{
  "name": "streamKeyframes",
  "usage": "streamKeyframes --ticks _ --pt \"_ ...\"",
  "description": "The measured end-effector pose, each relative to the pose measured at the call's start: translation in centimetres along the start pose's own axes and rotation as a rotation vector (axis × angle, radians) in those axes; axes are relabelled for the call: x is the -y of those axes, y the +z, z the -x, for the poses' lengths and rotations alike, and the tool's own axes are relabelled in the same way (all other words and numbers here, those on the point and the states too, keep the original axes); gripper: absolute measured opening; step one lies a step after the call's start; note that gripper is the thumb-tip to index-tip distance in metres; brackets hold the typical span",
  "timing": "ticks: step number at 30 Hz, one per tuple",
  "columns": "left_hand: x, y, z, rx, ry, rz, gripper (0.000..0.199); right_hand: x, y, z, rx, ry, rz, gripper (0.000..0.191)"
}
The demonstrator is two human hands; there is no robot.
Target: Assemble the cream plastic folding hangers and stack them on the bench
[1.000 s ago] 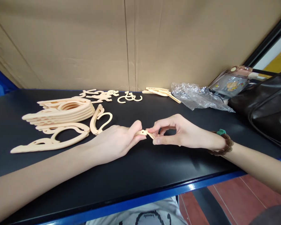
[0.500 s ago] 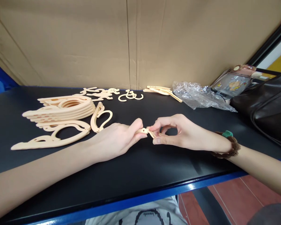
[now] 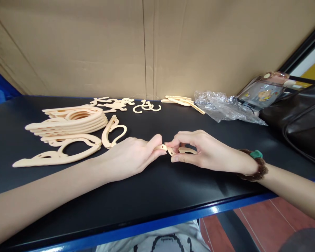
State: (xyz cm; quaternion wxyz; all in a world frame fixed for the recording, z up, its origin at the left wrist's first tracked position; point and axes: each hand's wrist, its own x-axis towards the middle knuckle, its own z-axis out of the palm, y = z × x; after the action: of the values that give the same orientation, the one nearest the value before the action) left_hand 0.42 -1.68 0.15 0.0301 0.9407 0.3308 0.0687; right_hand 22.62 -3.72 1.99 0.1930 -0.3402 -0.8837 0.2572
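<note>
Over the black table, my left hand (image 3: 132, 154) is closed, thumb and fingers pinching a cream plastic hanger piece (image 3: 162, 147), whose holed end juts out to the right. My right hand (image 3: 196, 148) pinches a curved cream hanger piece (image 3: 170, 151) between thumb and fingers; part of it shows through the gap in the hand. The two ends meet or nearly touch; I cannot tell whether they are joined. Just behind my left wrist a looped cream hanger part (image 3: 109, 134) shows, partly hidden by the hand.
A stack of cream hanger arms (image 3: 68, 122) lies at left, with a single arm (image 3: 60, 159) before it. Small hooks (image 3: 147, 106), loose parts (image 3: 115, 104) and flat bars (image 3: 182, 100) lie at the back. Crumpled clear plastic (image 3: 223, 106) and a black bag (image 3: 299, 112) are at right.
My right hand has turned slightly, and more of the curved piece shows within its grip. My left hand has shifted very slightly right.
</note>
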Motion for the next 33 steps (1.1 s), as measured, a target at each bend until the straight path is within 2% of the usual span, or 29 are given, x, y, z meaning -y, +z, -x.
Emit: streamKeyframes --ticks 8,11,17,23,33 --pt "-0.52 -0.52 -0.22 0.018 -0.09 0.008 0.029 -0.71 0.18 -0.17 -0.003 -0.048 0.098 0.011" --pt "-0.51 -0.63 -0.12 0.04 -0.048 -0.047 0.03 -0.81 0.09 -0.18 0.018 -0.05 0.079 0.011" --pt "-0.36 -0.39 -0.02 0.007 0.023 -0.089 0.031 -0.68 0.29 -0.01 0.033 -0.023 0.008 0.028" --pt "-0.38 -0.46 -0.08 0.025 -0.008 -0.057 0.032 -0.37 0.59 0.1 0.011 -0.061 0.085 0.019" --pt "-0.43 -0.39 -0.02 0.034 0.004 0.082 0.026 -0.51 0.28 -0.23 0.116 -0.003 -0.111 0.017"
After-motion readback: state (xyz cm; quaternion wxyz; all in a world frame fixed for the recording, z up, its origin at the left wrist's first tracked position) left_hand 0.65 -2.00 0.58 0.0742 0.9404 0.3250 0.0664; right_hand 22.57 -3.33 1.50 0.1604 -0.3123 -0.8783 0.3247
